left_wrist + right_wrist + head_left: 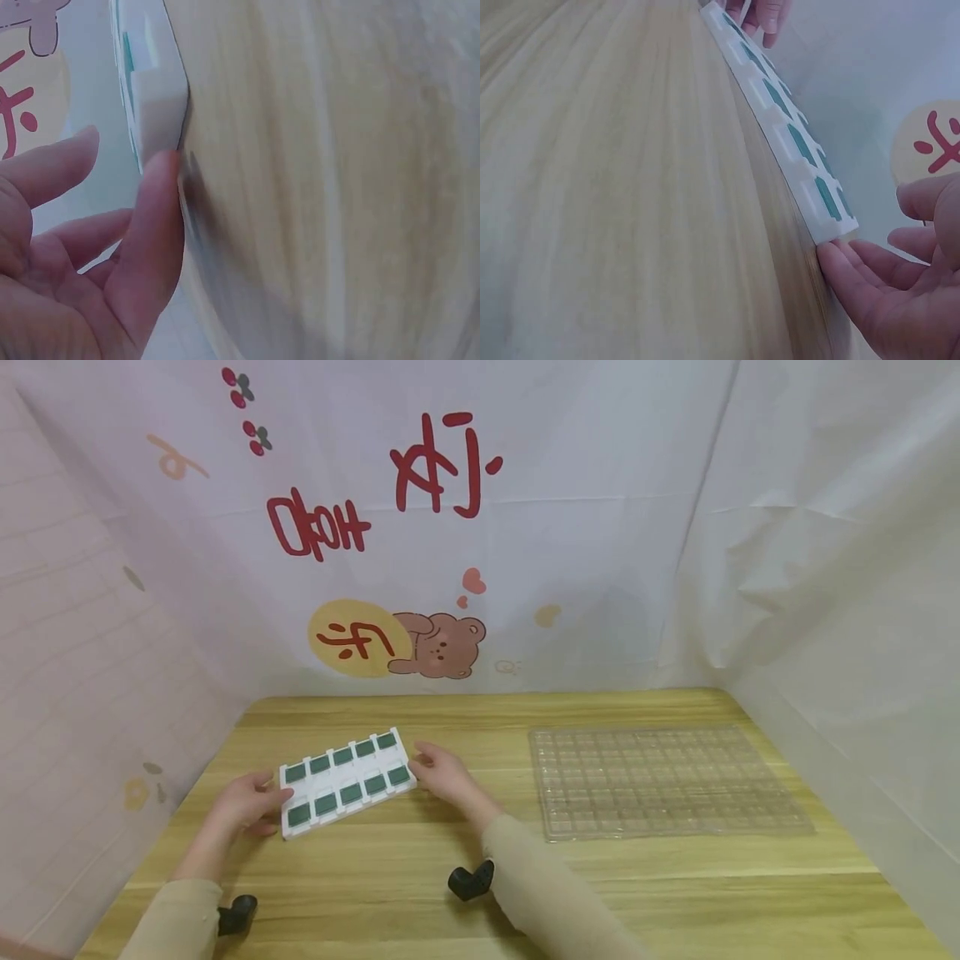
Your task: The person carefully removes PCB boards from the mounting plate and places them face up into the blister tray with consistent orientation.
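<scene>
1. The left hand (243, 802) lay at the left end of the white tray (347, 781), fingers fairly straight and spread, one fingertip (161, 169) touching the tray's corner.
2. The right hand (442, 774) lay at the tray's right end, fingers relaxed and slightly apart, with a fingertip (832, 259) against the near corner.
3. The white tray rested flat on the wooden table (390, 868) between the two sets of fingertips, holding two rows of green tiles (350, 793).
4. A clear plastic grid tray (663, 781) lay well apart, to the right of the right hand's fingers.
5. Behind hung a printed backdrop (420, 527) with a bear.
</scene>
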`<state>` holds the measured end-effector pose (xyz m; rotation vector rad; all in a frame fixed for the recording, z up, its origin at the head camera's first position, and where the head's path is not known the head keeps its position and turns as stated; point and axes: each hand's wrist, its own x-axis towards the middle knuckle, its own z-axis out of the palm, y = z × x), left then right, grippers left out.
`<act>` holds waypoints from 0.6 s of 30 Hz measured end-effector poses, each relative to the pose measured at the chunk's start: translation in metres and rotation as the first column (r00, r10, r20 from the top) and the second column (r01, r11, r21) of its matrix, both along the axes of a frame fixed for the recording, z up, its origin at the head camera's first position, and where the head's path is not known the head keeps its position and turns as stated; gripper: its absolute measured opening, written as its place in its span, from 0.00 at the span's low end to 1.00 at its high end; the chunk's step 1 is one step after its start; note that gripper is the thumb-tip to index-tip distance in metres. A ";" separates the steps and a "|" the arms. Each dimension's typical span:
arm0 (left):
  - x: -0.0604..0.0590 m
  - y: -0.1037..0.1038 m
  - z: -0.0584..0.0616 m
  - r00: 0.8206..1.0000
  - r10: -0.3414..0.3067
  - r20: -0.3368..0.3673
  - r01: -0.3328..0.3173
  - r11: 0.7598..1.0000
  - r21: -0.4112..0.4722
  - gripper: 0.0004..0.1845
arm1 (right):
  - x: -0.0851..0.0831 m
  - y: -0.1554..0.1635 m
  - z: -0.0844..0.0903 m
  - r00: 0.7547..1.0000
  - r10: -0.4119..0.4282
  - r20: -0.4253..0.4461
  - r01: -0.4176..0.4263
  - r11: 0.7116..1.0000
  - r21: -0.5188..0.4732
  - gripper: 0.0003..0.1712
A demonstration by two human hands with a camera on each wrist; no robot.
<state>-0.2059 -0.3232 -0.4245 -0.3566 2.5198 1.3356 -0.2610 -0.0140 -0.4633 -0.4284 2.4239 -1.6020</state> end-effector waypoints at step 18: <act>-0.004 0.000 -0.009 0.999 0.042 0.014 -0.042 0.999 0.006 0.33 | -0.004 -0.004 -0.004 0.976 -0.019 0.218 0.055 0.985 -0.162 0.30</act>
